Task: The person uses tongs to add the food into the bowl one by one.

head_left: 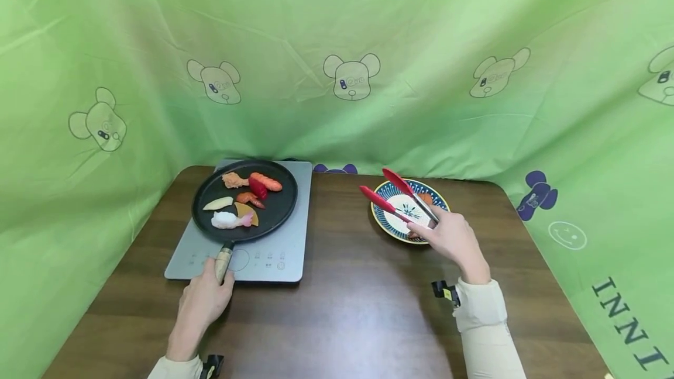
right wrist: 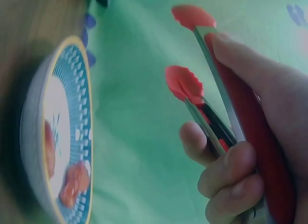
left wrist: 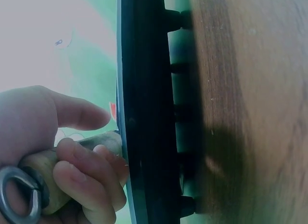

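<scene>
My left hand [head_left: 205, 297] grips the wooden handle [head_left: 223, 263] of a flat black frying pan [head_left: 279, 212]. Several toy-like food pieces lie in the pan, among them a drumstick [head_left: 233, 180], an orange-red sausage-shaped piece [head_left: 267, 181] and a white piece with a pink tail [head_left: 230, 220]. Over at the right, my right hand [head_left: 453, 241] holds red-tipped metal tongs [head_left: 376, 199] above a blue-patterned plate [head_left: 380, 224]. The tongs' arms stand apart, nothing between their tips. In the right wrist view, reddish-brown food [right wrist: 75, 184] lies in the plate, partly hidden from the head view.
Under the pan is a grey induction cooktop [head_left: 292, 262], on the left of the brown wooden table [head_left: 342, 297]. A green curtain [head_left: 295, 45] printed with bear heads hangs close behind the table and along both sides.
</scene>
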Demonstrator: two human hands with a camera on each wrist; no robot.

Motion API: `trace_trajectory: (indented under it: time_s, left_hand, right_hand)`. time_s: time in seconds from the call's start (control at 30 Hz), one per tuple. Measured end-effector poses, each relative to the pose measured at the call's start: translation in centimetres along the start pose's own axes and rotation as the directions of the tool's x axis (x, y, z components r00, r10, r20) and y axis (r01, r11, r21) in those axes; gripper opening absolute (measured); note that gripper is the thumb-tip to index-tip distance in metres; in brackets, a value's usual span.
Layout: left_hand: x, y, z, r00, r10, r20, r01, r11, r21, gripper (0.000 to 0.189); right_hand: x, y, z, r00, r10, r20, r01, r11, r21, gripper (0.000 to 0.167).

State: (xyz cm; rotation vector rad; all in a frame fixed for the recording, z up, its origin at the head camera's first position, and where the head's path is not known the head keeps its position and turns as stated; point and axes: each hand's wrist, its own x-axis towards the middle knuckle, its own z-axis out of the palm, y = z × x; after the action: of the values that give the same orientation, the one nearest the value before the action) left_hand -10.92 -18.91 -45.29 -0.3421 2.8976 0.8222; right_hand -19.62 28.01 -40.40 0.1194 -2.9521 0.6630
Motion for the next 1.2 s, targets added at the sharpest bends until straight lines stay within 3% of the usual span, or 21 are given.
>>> trace_trajectory:
  time_s: [0.2,0.43,0.8,1.2]
  left_hand:
    - [0.1,0.1,-0.1,1.0,0.008,-0.005,-0.008,1.0,0.006,0.049]
    - [0.1,0.3,-0.4,1.0,0.015,0.004,-0.015,1.0,0.013,0.052]
    - [0.1,0.0,-0.4,1.0,0.005,0.025,-0.005,1.0,0.009,0.057]
    - [0.3,0.0,-0.3,1.0,-0.005,0.012,0.005,1.0,0.013,0.053]
  right_hand:
    - [-0.1,1.8,-0.6,0.998,0.055,0.017,-0.055,0.998,-0.011,0.066]
    - [-0.4,3.4,-1.5,0.993,0.121,0.01,-0.121,0.993,-0.017,0.085]
    - [-0.9,5.4,-1.5,0.985,0.169,0.037,-0.164,0.98,-0.115,0.092]
    - [-0.7,6.1,-1.5,0.979,0.204,0.024,-0.195,0.96,-0.199,0.084]
